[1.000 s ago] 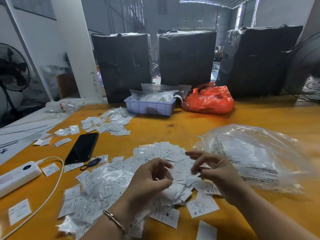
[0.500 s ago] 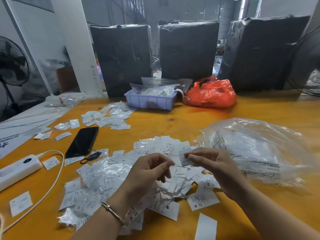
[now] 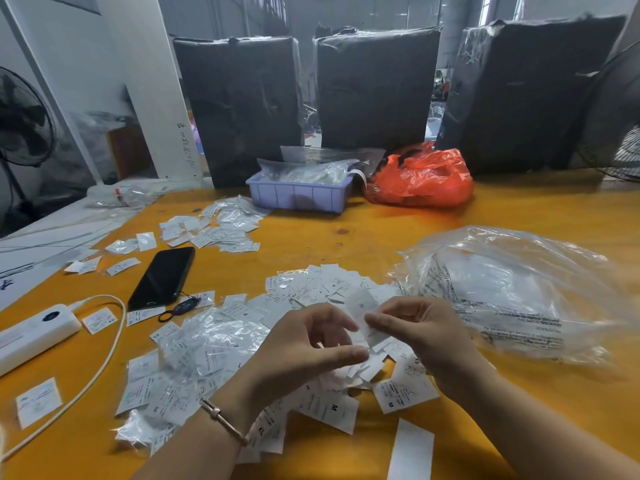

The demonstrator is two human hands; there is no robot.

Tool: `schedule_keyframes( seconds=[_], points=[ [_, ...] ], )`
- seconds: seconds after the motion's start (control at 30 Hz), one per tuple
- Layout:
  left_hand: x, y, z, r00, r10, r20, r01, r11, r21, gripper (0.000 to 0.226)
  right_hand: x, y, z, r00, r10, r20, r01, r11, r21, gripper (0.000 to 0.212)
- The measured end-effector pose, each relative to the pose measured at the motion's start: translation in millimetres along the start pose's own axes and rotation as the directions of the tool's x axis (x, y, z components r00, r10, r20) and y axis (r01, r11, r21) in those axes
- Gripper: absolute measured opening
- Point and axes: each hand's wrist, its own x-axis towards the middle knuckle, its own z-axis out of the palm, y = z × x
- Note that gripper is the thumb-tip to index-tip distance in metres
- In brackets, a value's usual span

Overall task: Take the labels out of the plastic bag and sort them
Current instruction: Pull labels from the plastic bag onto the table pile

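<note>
1. Dozens of small white printed paper labels [image 3: 311,292] are already out, heaped loose on the orange wooden table [image 3: 381,233] right in front of the person, many of them under the hands.
2. Over on the right lies the big crumpled clear plastic bag [image 3: 512,289], slumped just beside the heap. Whether any labels remain inside I cannot tell; only its own print and glare show through.
3. Right hand [image 3: 426,334] now: thumb and forefinger pinching 1 single white label [image 3: 362,306], lifted above the pile. Its size mark is too blurred to read.
4. Left hand [image 3: 304,351]: fingers curled, fingertips close to that same label's lower end. Whether they actually touch it, I cannot tell.
5. Sorting looks underway, not finished. A second, smaller cluster of labels in clear sleeves [image 3: 221,226] sits farther back on the left, well apart from the main heap, and a few strays [image 3: 121,247] lie near the black smartphone [image 3: 162,277].
6. My read: emptying is mostly done, but the main heap shows M, XL and S marks mixed together, so most of the sorting is left.
</note>
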Motion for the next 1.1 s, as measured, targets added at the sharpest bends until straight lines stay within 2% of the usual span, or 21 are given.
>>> schedule_keyframes(
  seconds=[0.1,0.23,0.33,0.43,0.67,0.73,0.83,1.0,1.1],
  points=[
    [2.4,-1.6,1.5,0.997,0.033,-0.062,-0.038,0.996,-0.077,0.009,-0.4,-0.7,-0.2,0.999,0.005,-0.034,-0.004,1.000,0.027,0.024],
    [1.8,0.3,1.1,0.994,0.039,-0.106,-0.055,0.988,-0.147,0.024,-0.3,-1.7,-0.9,0.999,0.037,0.009,-0.038,0.995,0.090,0.025],
    [1.9,-0.3,1.0,0.993,0.022,-0.114,-0.040,0.987,-0.156,0.027,0.5,-2.2,-1.7,0.993,0.083,0.082,-0.094,0.986,0.134,0.023],
    [2.5,-1.7,1.3,0.992,0.023,-0.121,-0.044,0.984,-0.174,0.031,0.6,-3.6,-2.0,0.992,0.082,0.090,-0.097,0.980,0.174,0.019],
    [1.1,0.0,1.0,0.995,0.034,-0.095,-0.046,0.991,-0.125,0.028,0.5,-4.1,-2.6,0.995,0.075,0.070,-0.080,0.995,0.064,0.029],
    [-0.1,-0.7,1.8,0.997,0.034,-0.070,-0.040,0.996,-0.084,0.019,0.7,-5.4,-3.8,0.991,0.084,0.104,-0.090,0.994,0.057,0.026],
    [-0.8,-0.1,1.4,0.990,0.069,-0.122,-0.072,0.997,-0.024,0.009,0.0,-5.0,-3.3,0.982,0.090,0.165,-0.101,0.993,0.060,0.017],
    [1.1,2.1,-2.9,0.968,0.041,-0.249,-0.098,0.970,-0.221,0.011,-1.1,-2.2,0.9,0.974,0.103,0.201,-0.110,0.994,0.024,0.019],
    [1.3,2.0,-2.5,0.974,0.038,-0.221,-0.090,0.970,-0.228,0.014,-1.5,0.4,2.3,0.985,0.062,0.164,-0.064,0.998,0.008,0.020]
  ],
)
